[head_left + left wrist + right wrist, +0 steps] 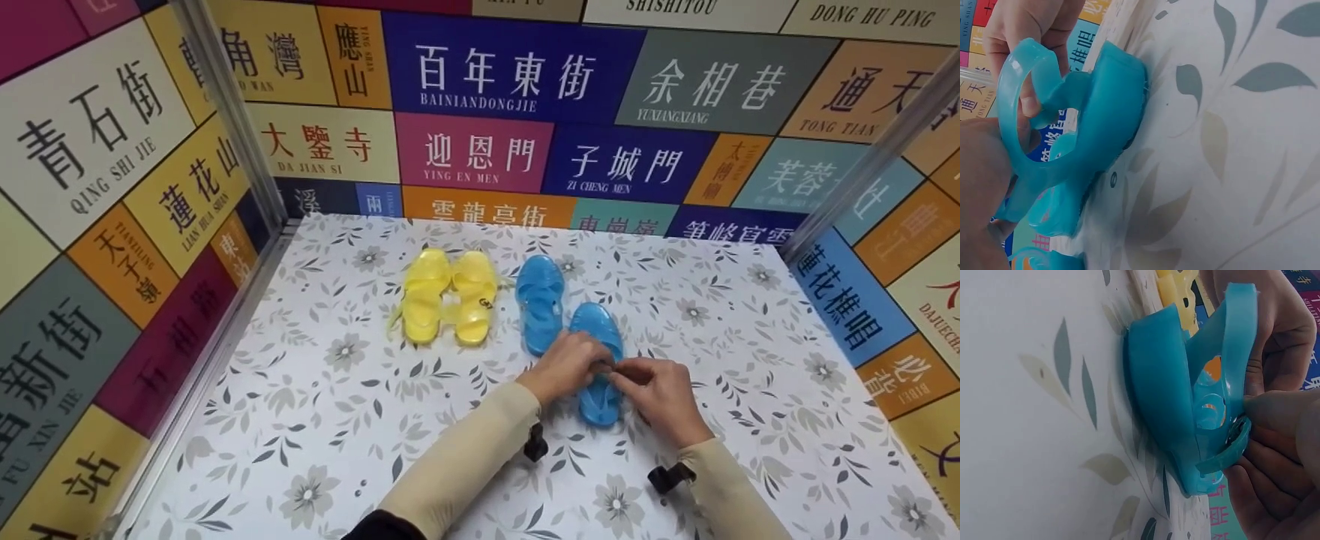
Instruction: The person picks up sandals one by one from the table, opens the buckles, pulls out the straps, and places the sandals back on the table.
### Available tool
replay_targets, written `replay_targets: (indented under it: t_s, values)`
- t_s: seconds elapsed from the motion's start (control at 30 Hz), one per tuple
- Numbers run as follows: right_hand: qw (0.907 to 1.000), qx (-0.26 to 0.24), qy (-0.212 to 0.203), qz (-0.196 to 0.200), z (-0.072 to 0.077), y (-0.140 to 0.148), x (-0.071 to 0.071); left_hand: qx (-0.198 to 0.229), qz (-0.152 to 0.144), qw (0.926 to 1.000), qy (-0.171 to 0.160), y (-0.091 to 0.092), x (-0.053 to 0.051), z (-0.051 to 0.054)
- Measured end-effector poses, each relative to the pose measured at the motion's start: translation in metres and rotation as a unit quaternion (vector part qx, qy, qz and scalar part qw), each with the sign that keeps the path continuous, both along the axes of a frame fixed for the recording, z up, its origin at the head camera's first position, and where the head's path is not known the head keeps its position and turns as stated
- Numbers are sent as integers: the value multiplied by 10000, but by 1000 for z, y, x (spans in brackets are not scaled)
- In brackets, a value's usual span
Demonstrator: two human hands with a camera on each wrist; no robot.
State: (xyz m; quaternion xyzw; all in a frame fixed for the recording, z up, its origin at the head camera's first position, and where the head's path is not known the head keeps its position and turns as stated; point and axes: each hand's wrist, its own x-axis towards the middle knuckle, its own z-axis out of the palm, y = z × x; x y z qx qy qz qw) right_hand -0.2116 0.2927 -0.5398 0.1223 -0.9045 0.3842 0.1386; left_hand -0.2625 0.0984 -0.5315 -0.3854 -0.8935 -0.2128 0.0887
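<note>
Both hands meet at the ankle strap of the right-hand blue jelly sandal (598, 407), which stands upright on its sole. The left hand (571, 365) reaches over the sandal from the left and holds the strap, its fingertips partly hidden. From the right, the right hand (664, 386) pinches the strap end between thumb and fingers. A dark metal buckle (1237, 430) shows on the strap beside the right fingertips in the right wrist view. Just left of this sandal lies its blue mate (539, 279), toe pointing away.
A pair of yellow jelly sandals (427, 270) sits side by side left of the blue ones. The table (300, 420) wears a white leaf-and-flower cover. Panels with street-name signs (472, 150) rise at the back and both sides, with metal posts (225, 97) at the corners.
</note>
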Motion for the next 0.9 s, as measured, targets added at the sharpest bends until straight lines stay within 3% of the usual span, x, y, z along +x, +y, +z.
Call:
replay_targets:
  t_s: [0.33, 0.53, 0.67, 0.77, 0.9]
  values:
    - [9997, -236, -26, -42, -1, 2, 0, 457, 336, 9982, -200, 1, -1, -6]
    - [9994, -299, -151, -91, 1, 0, 0, 498, 268, 9978, -332, -3, -7, -4]
    - [9995, -238, -195, -96, 2, -2, -1, 190, 4, 9998, -64, -6, -8, -1]
    - [9999, -75, -80, -19, 0, -3, -1, -186, -149, 9991, 355, -4, -8, 2]
    - [10000, 28, -11, 66, -2, -4, -1, -513, -143, 9969, 576, -1, -6, 3]
